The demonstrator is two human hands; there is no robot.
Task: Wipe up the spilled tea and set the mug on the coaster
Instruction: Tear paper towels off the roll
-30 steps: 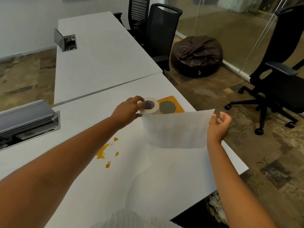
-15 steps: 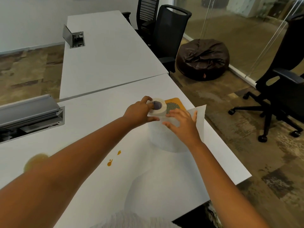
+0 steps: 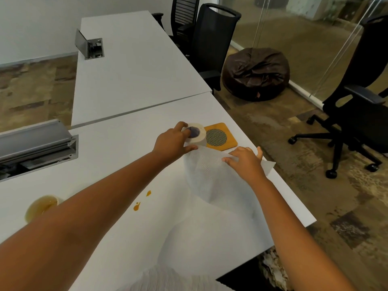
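Left hand (image 3: 171, 142) grips the paper towel roll (image 3: 197, 135) — right hand (image 3: 246, 161), fingers spread, presses its loose sheet (image 3: 212, 175).

White table (image 3: 117, 156) bears coaster (image 3: 220, 136), tea spill (image 3: 137, 206).

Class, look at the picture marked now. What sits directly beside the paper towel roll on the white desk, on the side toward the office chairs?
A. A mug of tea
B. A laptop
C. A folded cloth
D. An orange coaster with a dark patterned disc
D: the orange coaster lies flat right beside the paper towel roll, which the left hand steadies while the right hand handles the pulled-out sheet.
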